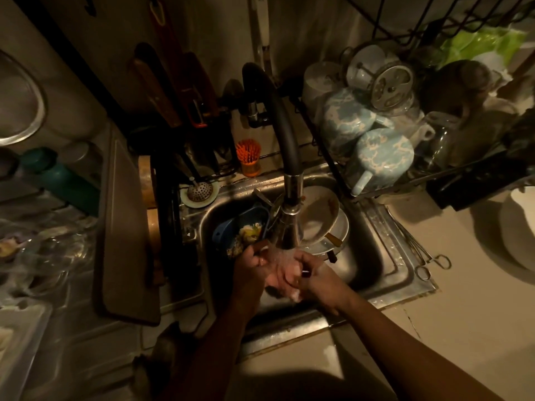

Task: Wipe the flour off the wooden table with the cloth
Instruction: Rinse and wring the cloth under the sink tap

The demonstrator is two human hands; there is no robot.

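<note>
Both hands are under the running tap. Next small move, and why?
Probably squeeze out whatever pale thing sits between the left hand and right hand, over the sink: water from the tap pours onto it. Too dim to say whether it's cloth.

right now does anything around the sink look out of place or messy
The blue oval dish leans tilted in the steel sink with food scraps in it, beside a stack of dirty white plates, also tilted. Long metal scissors lie across the sink's right rim, partly on the beige counter.
</note>
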